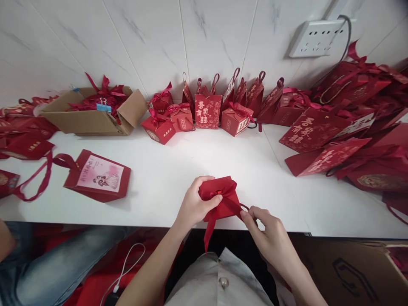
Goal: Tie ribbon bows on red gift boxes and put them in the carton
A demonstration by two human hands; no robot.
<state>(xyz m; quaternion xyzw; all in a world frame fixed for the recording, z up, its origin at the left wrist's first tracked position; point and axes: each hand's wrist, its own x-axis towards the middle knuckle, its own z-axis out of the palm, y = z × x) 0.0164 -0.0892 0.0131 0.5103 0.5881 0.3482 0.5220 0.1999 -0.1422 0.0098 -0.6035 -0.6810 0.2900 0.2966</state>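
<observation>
A small red gift box (227, 203) with a red ribbon bow on top sits at the near edge of the white table (178, 170). My left hand (194, 203) is closed around the box's left side, thumb pressed near the bow. My right hand (267, 231) pinches a strand of the red ribbon (213, 227) at the box's lower right. One ribbon tail hangs down over the table edge.
Finished red boxes (159, 127) and red bags (208, 109) line the back wall. A cardboard box (92, 111) of ribbons stands at back left, a flat red bag (97, 175) lies at left, and piles of red bags (350, 127) at right. Another person's leg (47, 263) shows at lower left.
</observation>
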